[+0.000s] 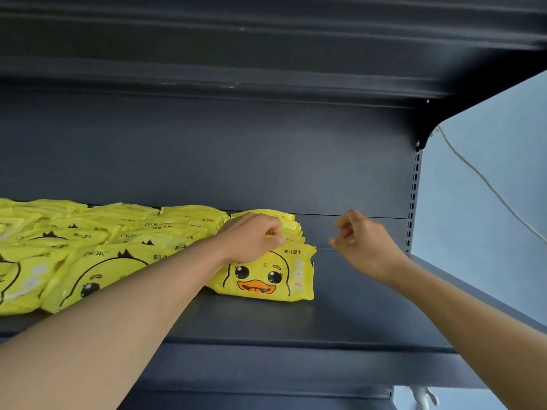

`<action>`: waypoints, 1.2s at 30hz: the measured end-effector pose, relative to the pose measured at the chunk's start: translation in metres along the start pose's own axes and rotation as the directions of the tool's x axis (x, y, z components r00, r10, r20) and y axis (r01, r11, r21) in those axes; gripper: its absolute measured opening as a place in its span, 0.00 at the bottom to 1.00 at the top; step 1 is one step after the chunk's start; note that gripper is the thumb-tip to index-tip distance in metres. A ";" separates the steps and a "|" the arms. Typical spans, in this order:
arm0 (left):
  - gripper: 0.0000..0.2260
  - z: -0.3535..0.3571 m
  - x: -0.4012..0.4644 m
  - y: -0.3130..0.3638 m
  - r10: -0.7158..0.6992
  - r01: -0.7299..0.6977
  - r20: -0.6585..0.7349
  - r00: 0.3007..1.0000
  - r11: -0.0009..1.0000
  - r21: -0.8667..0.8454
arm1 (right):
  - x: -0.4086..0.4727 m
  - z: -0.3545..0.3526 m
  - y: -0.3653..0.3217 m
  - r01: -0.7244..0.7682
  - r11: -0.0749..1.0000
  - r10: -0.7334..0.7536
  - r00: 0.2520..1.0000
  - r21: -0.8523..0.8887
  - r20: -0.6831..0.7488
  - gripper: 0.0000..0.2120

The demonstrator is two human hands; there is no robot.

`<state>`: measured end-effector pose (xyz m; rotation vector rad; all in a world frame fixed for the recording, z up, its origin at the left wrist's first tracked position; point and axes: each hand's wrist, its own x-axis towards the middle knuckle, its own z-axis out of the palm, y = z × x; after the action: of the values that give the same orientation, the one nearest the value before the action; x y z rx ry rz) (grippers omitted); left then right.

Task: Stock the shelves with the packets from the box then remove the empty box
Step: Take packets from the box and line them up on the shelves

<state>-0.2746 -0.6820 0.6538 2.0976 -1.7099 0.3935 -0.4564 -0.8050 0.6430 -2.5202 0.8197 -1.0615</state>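
Yellow packets with a duck face fill the left and middle of a dark shelf (pixel 340 315), standing in rows. The rightmost row (pixel 266 276) shows a full duck face at its front. My left hand (pixel 251 236) rests on top of that row, its fingers pinching the upper edge of a packet. My right hand (pixel 359 236) hovers just right of the row, fingers curled loosely with nothing in them. More packets (pixel 88 261) lean in rows to the left. The box is out of view.
A dark shelf board (pixel 266 54) hangs overhead. The slotted upright (pixel 413 202) marks the shelf's right end, with a pale wall (pixel 488 187) and a thin cable beyond it. Bare shelf surface lies right of the packets.
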 end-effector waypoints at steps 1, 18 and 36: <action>0.05 -0.004 -0.003 0.002 -0.006 0.006 -0.004 1.000 1.000 0.005 | -0.002 0.000 -0.002 0.009 1.000 -0.009 1.000 0.002 0.000 0.12; 0.03 -0.106 -0.166 -0.046 -0.396 0.403 -0.107 0.912 0.913 0.063 | -0.041 0.050 -0.132 0.296 0.911 -0.313 0.950 0.285 0.014 0.10; 0.04 -0.099 -0.463 -0.177 -0.635 0.636 0.240 0.734 0.767 0.082 | -0.258 0.229 -0.296 0.153 0.942 -0.305 0.757 0.297 0.578 0.14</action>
<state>-0.1958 -0.2052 0.5046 2.6457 -0.9716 -0.1016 -0.3206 -0.4047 0.4761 -2.5470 0.1797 -0.2899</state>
